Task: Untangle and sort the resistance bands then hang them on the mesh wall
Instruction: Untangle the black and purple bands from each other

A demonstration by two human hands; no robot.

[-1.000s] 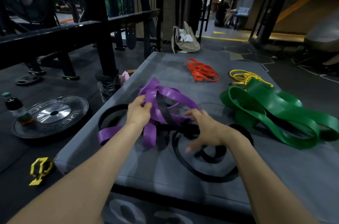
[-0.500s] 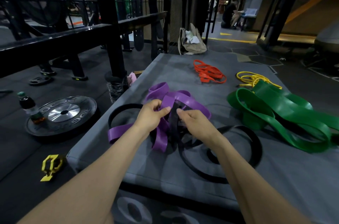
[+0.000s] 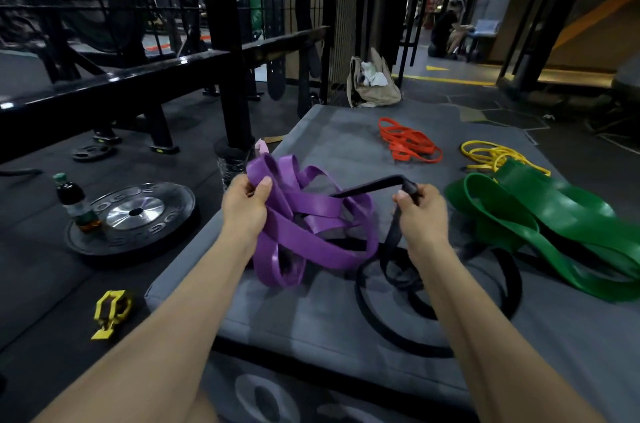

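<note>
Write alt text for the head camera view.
Left hand grips purple bands while right hand pulls a black band out of them, above a grey mat. Green, orange and yellow bands lie sorted beyond.

Five band bundles [image 3: 313, 215], one mat [image 3: 311, 312], two hands [image 3: 244, 208].

My left hand [image 3: 244, 206] grips the purple bands [image 3: 311, 222], lifted in a loose tangle above the grey mat [image 3: 311, 312]. My right hand [image 3: 420, 211] pinches a black band [image 3: 370, 185], drawn out of the purple knot toward 3 o'clock; its remaining loops [image 3: 433, 301] lie on the mat. Green bands [image 3: 554, 225] sit at 3 o'clock, yellow [image 3: 491, 154] at 2, orange [image 3: 407, 144] at 1. At 9 o'clock I see a weight plate [image 3: 135, 215] with a bottle [image 3: 74, 203] on it.
</note>
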